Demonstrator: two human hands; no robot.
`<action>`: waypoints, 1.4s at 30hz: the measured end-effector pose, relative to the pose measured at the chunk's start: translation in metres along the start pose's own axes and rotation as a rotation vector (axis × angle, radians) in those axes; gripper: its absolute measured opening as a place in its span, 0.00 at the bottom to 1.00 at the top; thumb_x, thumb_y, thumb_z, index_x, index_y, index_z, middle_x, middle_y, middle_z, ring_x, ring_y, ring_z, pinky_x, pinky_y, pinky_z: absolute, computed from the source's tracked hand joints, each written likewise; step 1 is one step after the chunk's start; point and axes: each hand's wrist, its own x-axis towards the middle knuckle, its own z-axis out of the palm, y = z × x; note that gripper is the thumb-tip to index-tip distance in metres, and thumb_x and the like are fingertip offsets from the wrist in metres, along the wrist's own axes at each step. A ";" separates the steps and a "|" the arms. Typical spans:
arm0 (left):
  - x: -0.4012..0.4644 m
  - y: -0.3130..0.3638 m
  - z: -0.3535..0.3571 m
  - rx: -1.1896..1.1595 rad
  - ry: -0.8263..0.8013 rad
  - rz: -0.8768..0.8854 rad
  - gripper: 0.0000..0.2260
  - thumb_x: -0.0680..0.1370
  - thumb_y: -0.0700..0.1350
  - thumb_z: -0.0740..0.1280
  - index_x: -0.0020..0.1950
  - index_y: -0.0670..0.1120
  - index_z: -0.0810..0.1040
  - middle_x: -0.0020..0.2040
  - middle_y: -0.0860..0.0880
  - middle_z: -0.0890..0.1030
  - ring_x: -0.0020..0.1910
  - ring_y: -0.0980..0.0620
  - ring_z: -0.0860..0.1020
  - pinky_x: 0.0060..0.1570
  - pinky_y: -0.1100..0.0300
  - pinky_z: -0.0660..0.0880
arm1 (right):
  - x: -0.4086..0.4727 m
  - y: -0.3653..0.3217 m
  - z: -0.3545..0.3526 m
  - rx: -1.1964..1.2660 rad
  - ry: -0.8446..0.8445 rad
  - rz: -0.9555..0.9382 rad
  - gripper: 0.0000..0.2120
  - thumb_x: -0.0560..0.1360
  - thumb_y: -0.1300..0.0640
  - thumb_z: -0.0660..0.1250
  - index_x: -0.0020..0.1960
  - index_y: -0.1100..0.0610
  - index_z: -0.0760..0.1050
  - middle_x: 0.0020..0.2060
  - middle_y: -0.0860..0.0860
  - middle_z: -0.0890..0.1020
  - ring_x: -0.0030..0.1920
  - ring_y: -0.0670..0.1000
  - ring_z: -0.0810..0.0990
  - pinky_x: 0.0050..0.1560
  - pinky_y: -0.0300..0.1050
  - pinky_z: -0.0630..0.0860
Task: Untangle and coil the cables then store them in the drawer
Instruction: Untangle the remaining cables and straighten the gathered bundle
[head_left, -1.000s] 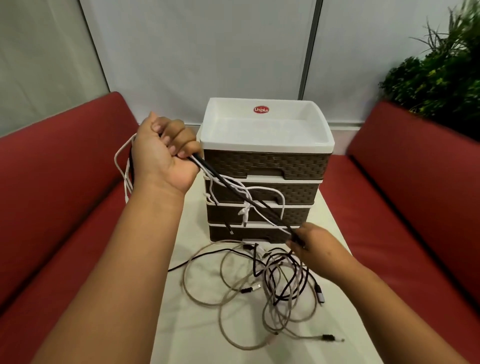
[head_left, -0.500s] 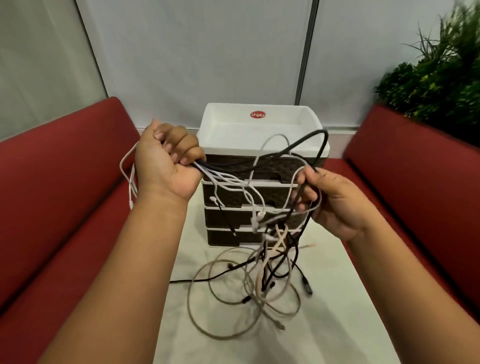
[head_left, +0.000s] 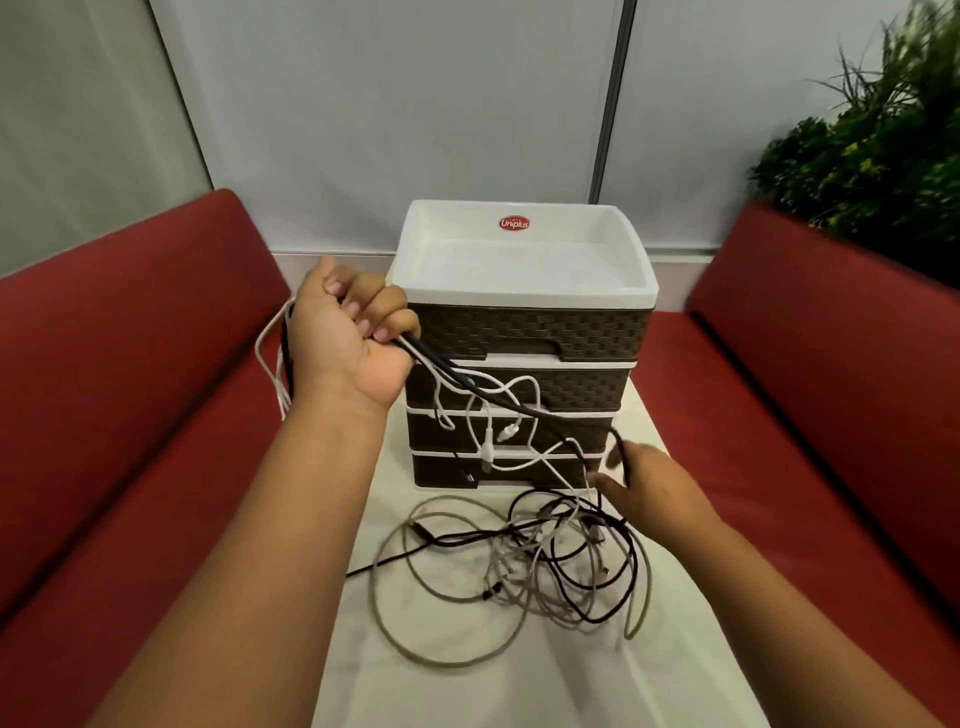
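Note:
My left hand (head_left: 345, 338) is raised beside the drawer unit (head_left: 524, 332) and grips a bundle of cable ends. A thick black cable (head_left: 521, 407) and thin white cables (head_left: 522, 383) run from that fist down across the drawer fronts. My right hand (head_left: 649, 493) is low at the unit's right foot and blurred. The black cable loops into its fingers, which seem to pinch it. A tangle of grey, black and white cables (head_left: 545, 561) lies on the white table (head_left: 467, 686) in front of the unit. All the drawers look closed.
The unit has a white tray top (head_left: 524, 291) and stands at the table's far end. Red sofas run along the left (head_left: 130, 415) and right (head_left: 831, 389). A green plant (head_left: 883, 156) stands at the back right.
My right hand has dropped from chest height down to the table's right side, and the lifted cables have fallen back onto the table. The left hand has stayed raised with its bundle.

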 end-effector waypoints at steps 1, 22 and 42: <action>0.001 0.003 0.000 -0.010 -0.013 0.006 0.23 0.82 0.49 0.54 0.26 0.50 0.64 0.21 0.54 0.60 0.17 0.58 0.57 0.18 0.66 0.54 | -0.001 0.007 0.002 -0.078 -0.109 0.067 0.17 0.75 0.38 0.64 0.45 0.53 0.73 0.40 0.51 0.78 0.45 0.55 0.79 0.39 0.45 0.70; -0.006 -0.001 -0.004 0.047 0.026 0.019 0.23 0.83 0.50 0.55 0.27 0.50 0.64 0.22 0.54 0.59 0.18 0.58 0.56 0.18 0.65 0.54 | -0.014 -0.040 -0.110 1.244 -0.130 -0.251 0.13 0.70 0.52 0.68 0.45 0.63 0.76 0.28 0.53 0.80 0.27 0.49 0.79 0.30 0.37 0.74; -0.030 -0.062 -0.032 0.793 -0.095 -0.320 0.10 0.79 0.43 0.64 0.59 0.43 0.79 0.25 0.55 0.58 0.22 0.60 0.55 0.22 0.66 0.51 | 0.009 -0.114 -0.124 0.820 -0.034 -0.376 0.06 0.76 0.53 0.70 0.46 0.56 0.81 0.33 0.53 0.83 0.28 0.52 0.80 0.28 0.37 0.72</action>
